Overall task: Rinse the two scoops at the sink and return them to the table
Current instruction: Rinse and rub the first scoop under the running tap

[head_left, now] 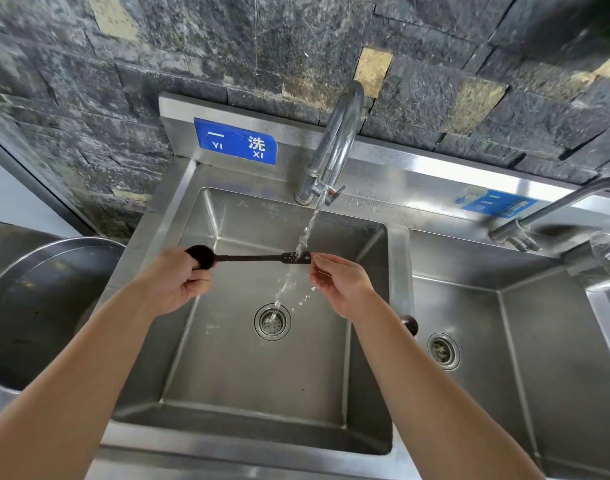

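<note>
A dark scoop [248, 258] with a long thin handle lies level over the left sink basin [227, 375]. My left hand [179, 282] grips its round bowl end. My right hand [341, 282] pinches the flat handle tip with its fingertips. Water runs from the faucet [334, 147] onto the handle tip and falls to the drain [272, 322]. A second dark scoop [410, 324] rests on the divider between the basins, mostly hidden behind my right forearm.
A second basin [504, 341] with its own drain lies to the right, with another faucet [553, 209] above it. A large steel bowl [37, 299] sits left of the sink. The dark stone wall stands behind, with a blue sign [236, 142].
</note>
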### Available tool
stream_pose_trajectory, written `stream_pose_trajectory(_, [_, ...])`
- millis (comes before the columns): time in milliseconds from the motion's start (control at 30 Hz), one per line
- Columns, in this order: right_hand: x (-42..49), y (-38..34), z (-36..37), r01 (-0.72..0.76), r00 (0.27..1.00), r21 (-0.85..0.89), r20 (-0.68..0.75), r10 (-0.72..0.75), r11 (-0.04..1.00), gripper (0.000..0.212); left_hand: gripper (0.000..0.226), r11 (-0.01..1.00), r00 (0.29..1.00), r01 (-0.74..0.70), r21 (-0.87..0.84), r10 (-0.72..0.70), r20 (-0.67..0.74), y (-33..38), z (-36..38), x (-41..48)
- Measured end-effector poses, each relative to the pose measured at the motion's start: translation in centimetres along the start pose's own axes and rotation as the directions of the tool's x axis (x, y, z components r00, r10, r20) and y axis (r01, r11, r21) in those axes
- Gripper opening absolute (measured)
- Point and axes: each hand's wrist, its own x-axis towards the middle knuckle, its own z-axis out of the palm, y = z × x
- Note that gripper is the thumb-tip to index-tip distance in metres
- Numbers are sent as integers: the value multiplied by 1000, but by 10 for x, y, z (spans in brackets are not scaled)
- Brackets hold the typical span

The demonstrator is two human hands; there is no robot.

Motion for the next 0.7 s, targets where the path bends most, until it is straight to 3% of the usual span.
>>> stream_pose_trajectory(700, [-3,9,4,-35,998,3,54,35,999,9,30,1000,1000,15,3,-15,-7,6,-14,-5])
